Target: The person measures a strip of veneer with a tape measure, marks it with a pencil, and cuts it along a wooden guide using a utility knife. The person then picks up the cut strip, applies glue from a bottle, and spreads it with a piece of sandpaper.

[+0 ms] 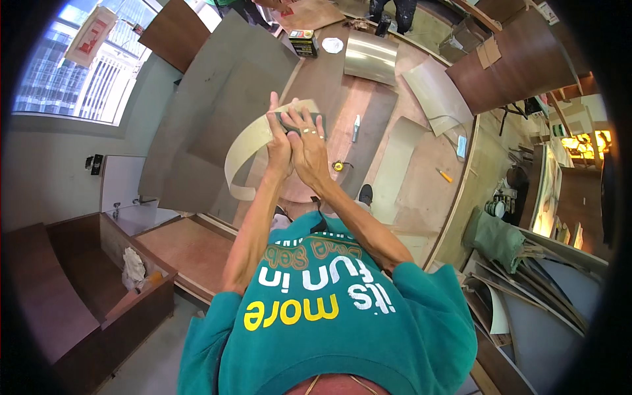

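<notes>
A long laminate strip (242, 148) arches in front of me, cream on its outer face. Its upper end passes behind my fingers, where a dark patch shows; I cannot tell whether that is its other face or a separate piece. My left hand (279, 146) presses against the strip, one finger pointing up. Close beside it, touching at the wrist side, my right hand (308, 146) lies over the dark patch with fingers somewhat spread, gripping along its edge. A yellow tape measure (338, 166) and a grey-handled knife (356, 129) lie on the work surface just right of my hands.
Large grey-brown sheets (204, 112) lean at the left. A shiny curved sheet (371, 56), a pale panel (401, 164) and an orange-handled tool (444, 175) lie to the right. A black-and-yellow box (303, 43) stands ahead. An open brown cabinet (168, 273) is at lower left. Other people stand beyond.
</notes>
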`<state>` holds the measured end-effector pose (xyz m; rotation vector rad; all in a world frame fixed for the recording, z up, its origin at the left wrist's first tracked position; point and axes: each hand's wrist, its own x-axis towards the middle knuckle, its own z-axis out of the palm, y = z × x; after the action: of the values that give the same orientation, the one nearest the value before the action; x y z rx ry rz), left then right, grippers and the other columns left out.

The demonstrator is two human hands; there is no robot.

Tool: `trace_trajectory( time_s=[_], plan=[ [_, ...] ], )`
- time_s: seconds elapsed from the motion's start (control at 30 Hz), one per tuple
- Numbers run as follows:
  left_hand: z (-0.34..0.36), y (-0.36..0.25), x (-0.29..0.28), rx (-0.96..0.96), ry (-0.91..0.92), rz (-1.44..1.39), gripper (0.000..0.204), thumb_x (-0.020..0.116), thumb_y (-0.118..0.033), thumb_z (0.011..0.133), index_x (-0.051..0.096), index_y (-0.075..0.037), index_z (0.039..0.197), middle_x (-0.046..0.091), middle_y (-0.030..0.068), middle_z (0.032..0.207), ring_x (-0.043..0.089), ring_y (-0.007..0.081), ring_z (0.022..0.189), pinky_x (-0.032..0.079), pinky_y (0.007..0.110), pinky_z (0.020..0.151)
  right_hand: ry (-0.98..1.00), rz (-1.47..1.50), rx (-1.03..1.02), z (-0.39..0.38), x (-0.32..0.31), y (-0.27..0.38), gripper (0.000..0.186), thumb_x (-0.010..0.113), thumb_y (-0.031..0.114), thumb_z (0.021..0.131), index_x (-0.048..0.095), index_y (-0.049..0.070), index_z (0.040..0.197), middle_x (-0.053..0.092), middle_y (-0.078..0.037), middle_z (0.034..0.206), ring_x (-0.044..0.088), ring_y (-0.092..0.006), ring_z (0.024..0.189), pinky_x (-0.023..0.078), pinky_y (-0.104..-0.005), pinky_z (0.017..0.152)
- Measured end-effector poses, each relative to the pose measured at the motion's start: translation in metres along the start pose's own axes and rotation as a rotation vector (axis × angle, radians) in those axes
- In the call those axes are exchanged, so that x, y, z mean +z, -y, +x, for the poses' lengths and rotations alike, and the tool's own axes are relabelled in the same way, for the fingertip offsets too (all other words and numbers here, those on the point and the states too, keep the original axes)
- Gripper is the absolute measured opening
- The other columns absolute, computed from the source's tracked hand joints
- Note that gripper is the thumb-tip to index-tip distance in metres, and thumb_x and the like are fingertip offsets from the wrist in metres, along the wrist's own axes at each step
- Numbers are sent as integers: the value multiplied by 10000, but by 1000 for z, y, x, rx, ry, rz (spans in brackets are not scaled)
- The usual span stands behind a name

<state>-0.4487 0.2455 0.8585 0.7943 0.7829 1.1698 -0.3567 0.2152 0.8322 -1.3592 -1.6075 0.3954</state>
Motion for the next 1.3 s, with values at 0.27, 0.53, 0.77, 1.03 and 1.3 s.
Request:
trace_trajectory(
  time_s=[0.27,0.53,0.77,1.03,1.3],
  plan=[
    [-8,2,4,20,64,-50,699,249,-545,1045,28,-164,1587,370,186,1513,395,316,1382,330,454,1158,-6,59,17,-2,-7,12,386,450,191,991,558,69,1341,511,-123,1441,381,-399,1389,185,-600,1153],
    [-4,-17,6,-25,101,-103,731,274,-537,1046,12,-112,1580,407,233,1476,437,323,1354,338,478,1151,-10,41,99,-5,-17,12,422,369,242,1040,536,62,1383,509,-128,1448,423,-345,1368,286,-564,1122],
    [-13,-20,-5,25,121,-6,754,357,-519,1040,35,-107,1582,395,236,1495,439,316,1359,354,460,1134,-125,549,443,4,-35,-27,428,387,249,1043,558,5,1350,571,-182,1371,506,-306,1307,361,-366,1106],
    [-23,13,2,-64,71,-17,681,319,-481,1060,128,-70,1569,309,136,1564,344,257,1423,253,377,1197,-124,59,29,-9,-2,20,586,510,292,971,343,175,1521,521,-260,1394,471,-293,1356,303,-473,1147],
    [-22,0,13,-43,5,-48,645,273,-490,1064,178,-89,1560,353,116,1534,373,252,1402,290,394,1190,-158,494,426,2,-2,-31,412,395,230,1030,547,61,1373,504,-130,1456,377,-347,1408,182,-531,1179]
  ],
)
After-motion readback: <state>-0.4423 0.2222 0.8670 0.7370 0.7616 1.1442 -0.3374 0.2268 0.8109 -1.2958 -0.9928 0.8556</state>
